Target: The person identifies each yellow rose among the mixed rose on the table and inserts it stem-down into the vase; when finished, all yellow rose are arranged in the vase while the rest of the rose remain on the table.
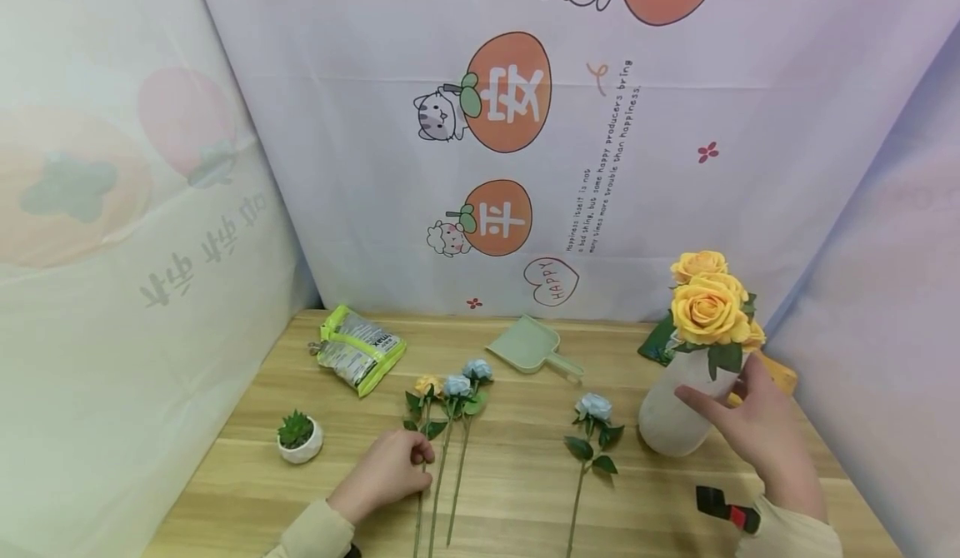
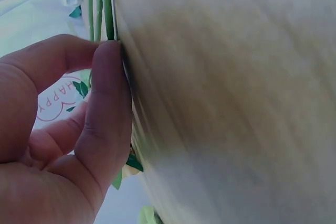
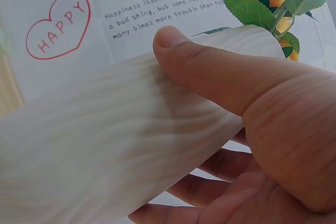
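At the right, my right hand (image 1: 765, 425) grips a white vase (image 1: 678, 404), thumb across the near side and fingers round the other. The vase tilts slightly and holds several yellow roses (image 1: 708, 308); its rippled surface fills much of the right wrist view. My left hand (image 1: 386, 470) pinches the thin green stem (image 2: 107, 9) of a small yellow rose (image 1: 429, 386) between thumb and index finger, low over the table. Beside it lie two blue roses (image 1: 457, 386) with long stems. Another blue rose (image 1: 594, 408) lies apart, between the hands.
A potted succulent (image 1: 300, 439) stands at the left. Toward the back lie a green-and-silver bag (image 1: 362, 350) and a pale green dustpan (image 1: 528, 346). Behind the vase are a dark green item (image 1: 657, 341) and a yellow item (image 1: 780, 373). Printed cloth (image 1: 390, 233) encloses the wooden table (image 1: 517, 450).
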`<state>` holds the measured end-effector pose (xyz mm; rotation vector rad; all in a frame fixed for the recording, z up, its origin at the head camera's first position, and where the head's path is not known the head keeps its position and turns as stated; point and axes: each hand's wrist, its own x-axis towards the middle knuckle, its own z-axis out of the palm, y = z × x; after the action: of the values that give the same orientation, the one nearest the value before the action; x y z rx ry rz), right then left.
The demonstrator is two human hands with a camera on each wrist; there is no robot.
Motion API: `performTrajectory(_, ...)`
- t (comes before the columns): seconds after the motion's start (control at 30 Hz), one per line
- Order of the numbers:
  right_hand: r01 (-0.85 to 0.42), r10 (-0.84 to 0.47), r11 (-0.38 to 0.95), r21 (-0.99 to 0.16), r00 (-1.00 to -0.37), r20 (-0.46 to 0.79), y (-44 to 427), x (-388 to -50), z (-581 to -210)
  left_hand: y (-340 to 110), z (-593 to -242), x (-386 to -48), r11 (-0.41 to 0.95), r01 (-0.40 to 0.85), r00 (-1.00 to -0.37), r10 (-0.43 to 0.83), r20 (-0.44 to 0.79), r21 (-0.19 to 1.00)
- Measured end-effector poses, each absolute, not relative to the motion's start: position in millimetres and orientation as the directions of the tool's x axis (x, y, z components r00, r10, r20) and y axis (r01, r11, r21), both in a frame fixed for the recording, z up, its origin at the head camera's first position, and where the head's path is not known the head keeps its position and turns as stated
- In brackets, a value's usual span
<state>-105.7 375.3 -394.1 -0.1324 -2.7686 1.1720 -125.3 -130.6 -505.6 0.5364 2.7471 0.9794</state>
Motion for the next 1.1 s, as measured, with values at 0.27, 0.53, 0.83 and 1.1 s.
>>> performTrajectory(0.27,0.020,0.129,0.688,-0.725,-0.987,0.096,376,-106,-395,-126,-510,-124,0.723,0.250,-0.937,0.348,-0.027,0.644)
performTrajectory(0.53,0.009,0.123,0.695,-0.719,-0.987,0.106,377,-107,-398,-132,-509,-125,0.688,0.225,-0.940,0.340,-0.032,0.690)
performTrajectory(0.83,0.002,0.119,0.691,-0.723,-0.987,0.111,375,-107,-398,-141,-504,-126,0.642,0.249,-0.952,0.301,0.061,0.725)
performTrajectory(1.1,-0.011,0.114,0.682,-0.731,-0.986,0.122,377,-108,-401,-140,-497,-129,0.585,0.243,-0.958,0.270,0.097,0.774)
